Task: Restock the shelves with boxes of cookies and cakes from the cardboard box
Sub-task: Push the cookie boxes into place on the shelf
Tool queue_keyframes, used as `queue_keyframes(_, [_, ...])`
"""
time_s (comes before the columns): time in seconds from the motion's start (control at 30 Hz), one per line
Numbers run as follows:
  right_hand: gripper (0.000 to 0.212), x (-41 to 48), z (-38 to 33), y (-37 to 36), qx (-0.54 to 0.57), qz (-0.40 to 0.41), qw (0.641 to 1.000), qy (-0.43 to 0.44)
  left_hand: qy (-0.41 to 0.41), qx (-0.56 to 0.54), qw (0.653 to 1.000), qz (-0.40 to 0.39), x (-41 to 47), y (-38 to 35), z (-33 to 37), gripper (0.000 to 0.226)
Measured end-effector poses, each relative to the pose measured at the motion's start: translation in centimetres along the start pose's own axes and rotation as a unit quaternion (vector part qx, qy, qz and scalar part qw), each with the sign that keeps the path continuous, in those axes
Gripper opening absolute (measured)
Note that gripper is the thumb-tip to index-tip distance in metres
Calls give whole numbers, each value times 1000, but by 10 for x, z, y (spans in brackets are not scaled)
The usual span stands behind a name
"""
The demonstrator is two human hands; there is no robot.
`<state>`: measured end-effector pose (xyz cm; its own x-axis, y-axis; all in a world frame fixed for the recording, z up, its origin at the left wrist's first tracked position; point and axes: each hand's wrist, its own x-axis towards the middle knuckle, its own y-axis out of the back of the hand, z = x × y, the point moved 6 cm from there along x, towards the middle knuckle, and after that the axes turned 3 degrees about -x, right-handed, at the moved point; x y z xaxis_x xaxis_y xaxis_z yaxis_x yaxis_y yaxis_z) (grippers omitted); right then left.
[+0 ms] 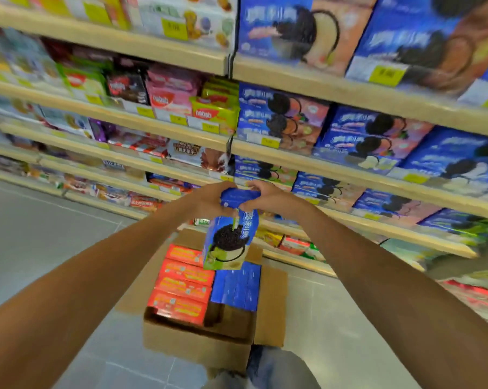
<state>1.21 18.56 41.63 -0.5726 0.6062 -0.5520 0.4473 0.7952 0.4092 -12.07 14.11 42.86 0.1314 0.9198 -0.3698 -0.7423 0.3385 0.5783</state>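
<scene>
Now both hands up over the cardboard box (197,341): left hand (209,199) & right hand (265,196) have fingers closed on top end of a blue cookie box (230,237), hanging upright w/ cookie picture facing cam. Below, in carton: red boxes (183,284) left, blue boxes (237,287) right. Shelves (349,94) far & right, stocked w/ similar blue packs.

Matt brown cardboard box (197,343); glossy printed cookie box (228,242) (paperboard); smooth grey floor (40,234).
</scene>
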Motion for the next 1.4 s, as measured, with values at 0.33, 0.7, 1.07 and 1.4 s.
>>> queue_keyframes(0.33, [74,-117,-121,154,50,206,972,105,-107,-274,937,190,-56,160,157,55])
queue_keyframes(0.7, [53,-231,-228,284,185,435,852,227,-265,-562,745,243,-74,255,277,14])
queue_keyframes(1.07, [50,-242,-280,377,228,480,803,270,-286,-433,770,371,-38,311,368,37])
queue_keyframes(1.4, [58,-187,-322,431,72,536,813,215,-211,-267,772,536,6,363,379,31])
